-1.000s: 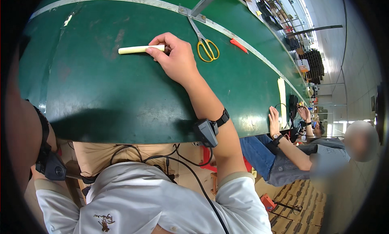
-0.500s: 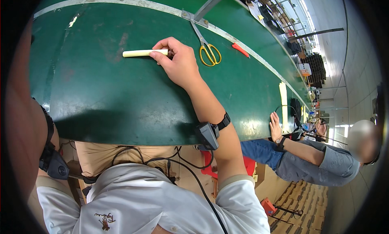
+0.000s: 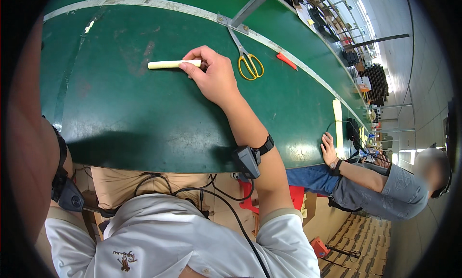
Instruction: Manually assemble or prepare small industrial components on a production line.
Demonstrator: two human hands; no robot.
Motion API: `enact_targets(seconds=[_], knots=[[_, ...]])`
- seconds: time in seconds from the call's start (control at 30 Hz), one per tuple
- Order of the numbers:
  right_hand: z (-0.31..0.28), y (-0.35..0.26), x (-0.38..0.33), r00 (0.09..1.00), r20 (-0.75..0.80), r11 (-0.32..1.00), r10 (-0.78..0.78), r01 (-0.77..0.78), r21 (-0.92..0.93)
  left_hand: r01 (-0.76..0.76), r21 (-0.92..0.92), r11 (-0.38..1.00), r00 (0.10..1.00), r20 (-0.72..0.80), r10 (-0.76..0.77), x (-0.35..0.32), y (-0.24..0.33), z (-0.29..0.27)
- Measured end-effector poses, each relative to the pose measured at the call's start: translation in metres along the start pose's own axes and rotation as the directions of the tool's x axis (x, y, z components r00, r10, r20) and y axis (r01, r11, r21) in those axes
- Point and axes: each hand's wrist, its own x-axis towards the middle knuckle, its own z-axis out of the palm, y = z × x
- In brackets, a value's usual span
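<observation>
pinching one end of a pale yellow tube (image 3: pixel 168 64), the right hand (image 3: pixel 211 73) has its thumb and fingers drawn close around it over the green table (image 3: pixel 144 114). the tube's other end points left, free of the hand; whether it is hollow cannot be told. the left hand lies out of the picture, so its grip cannot be told.

as far as can be judged, the tube already has its slim, straight form and is in hand, not set down. scissors (image 3: pixel 250 67) with yellow handles and a red-handled tool (image 3: pixel 287 61) lie to the right, neither in use. a pale yellow strip (image 3: pixel 338 119) lies well apart, beside a co-worker's hand (image 3: pixel 329 148).

as for containers, a white box (image 3: pixel 362 83) stands beyond the table, its contents hidden. the black thing (image 3: pixel 353 130) near the strip may be a bag; it is too unclear to say.
</observation>
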Motion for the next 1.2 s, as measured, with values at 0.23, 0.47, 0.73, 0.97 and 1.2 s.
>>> enact_targets(seconds=[0.23, 0.47, 0.73, 0.97, 1.2], knots=[[-0.001, -0.003, 0.004, 0.998, 0.031, 0.997, -0.049, 0.051, -0.063, 0.007, 0.018, 1.000, 1.000, 0.013, -0.007, 0.003, -0.001, 0.001], [0.001, -0.002, 0.002, 0.999, 0.040, 0.998, -0.029, 0.031, -0.059, 0.017, 0.028, 0.999, 1.000, 0.016, -0.017, 0.002, -0.002, 0.001], [0.002, -0.005, 0.003, 0.999, 0.032, 1.000, -0.002, 0.003, -0.019, -0.040, 0.050, 0.998, 0.998, 0.050, 0.037, 0.020, 0.002, 0.000], [-0.006, -0.002, 0.001, 1.000, 0.001, 1.000, 0.000, 0.000, -0.027, -0.210, 0.084, 0.974, 0.964, 0.184, 0.192, 0.084, 0.030, 0.004], [-0.007, -0.004, -0.005, 0.997, -0.027, 0.993, -0.073, 0.070, -0.091, -0.037, 0.248, 0.968, 0.952, 0.303, -0.041, 0.083, 0.012, 0.068]])
